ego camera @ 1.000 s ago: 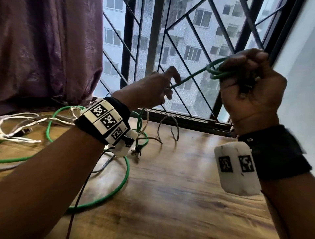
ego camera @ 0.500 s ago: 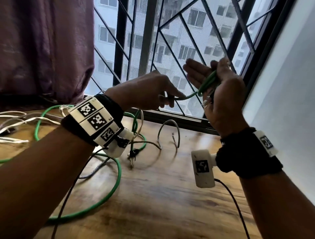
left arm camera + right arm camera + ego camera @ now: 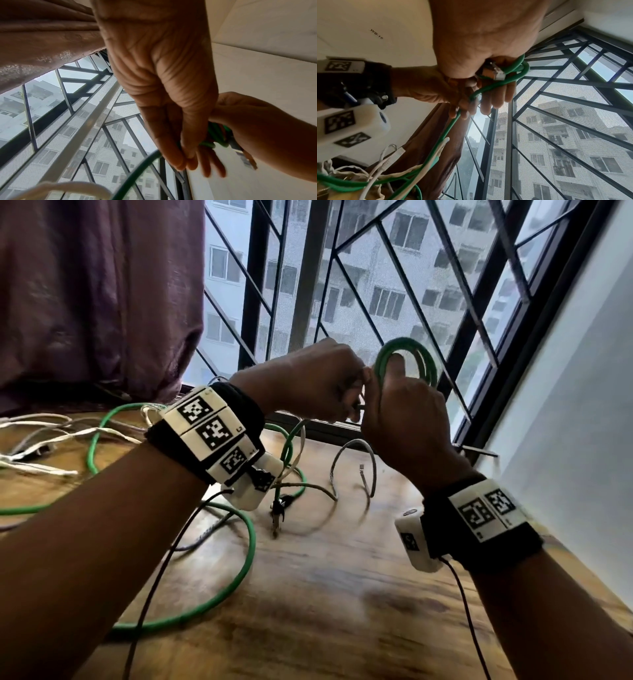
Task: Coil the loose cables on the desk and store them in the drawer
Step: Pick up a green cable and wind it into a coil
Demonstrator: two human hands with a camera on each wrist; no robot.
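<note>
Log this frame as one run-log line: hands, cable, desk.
right hand: holds green cable coil | left hand: pinches green strand feeding coil | desk: rest of green cable, white cables loose | drawer: not in view

1. Light source: overcast daylight through the barred window (image 3: 394, 302); no lamp visible.
2. Exposure: the panes read pale and washed out; the curtain (image 3: 96, 296) and the forearms facing the head camera fall dim, backlit.
3. Reflections: a soft sheen on the wooden desk (image 3: 325, 594).
4. Blur: motion smear on the desk grain and on fingertips in the left wrist view.
5. Distortion: window bars bend towards frame edges in both wrist views.
</note>
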